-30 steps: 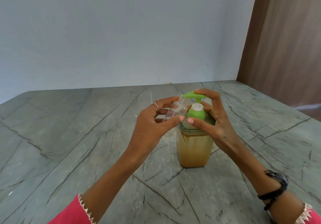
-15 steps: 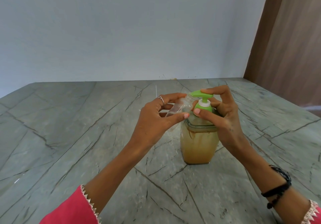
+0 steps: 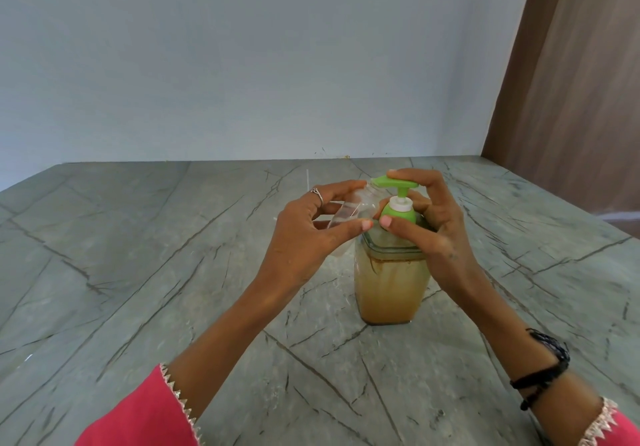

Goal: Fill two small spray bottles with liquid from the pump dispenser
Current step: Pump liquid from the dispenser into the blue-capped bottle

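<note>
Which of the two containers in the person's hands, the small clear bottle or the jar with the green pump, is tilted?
The small clear plastic bottle, gripped by the left hand, is tilted toward the spout; the amber-filled pump dispenser stands upright.

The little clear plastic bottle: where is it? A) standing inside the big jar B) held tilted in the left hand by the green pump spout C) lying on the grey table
B: the left hand holds the small clear plastic bottle tilted, mouth at the green pump spout.

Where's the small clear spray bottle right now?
The small clear plastic spray bottle is tilted in the left hand, its mouth under the green pump nozzle, mid-frame.
</note>
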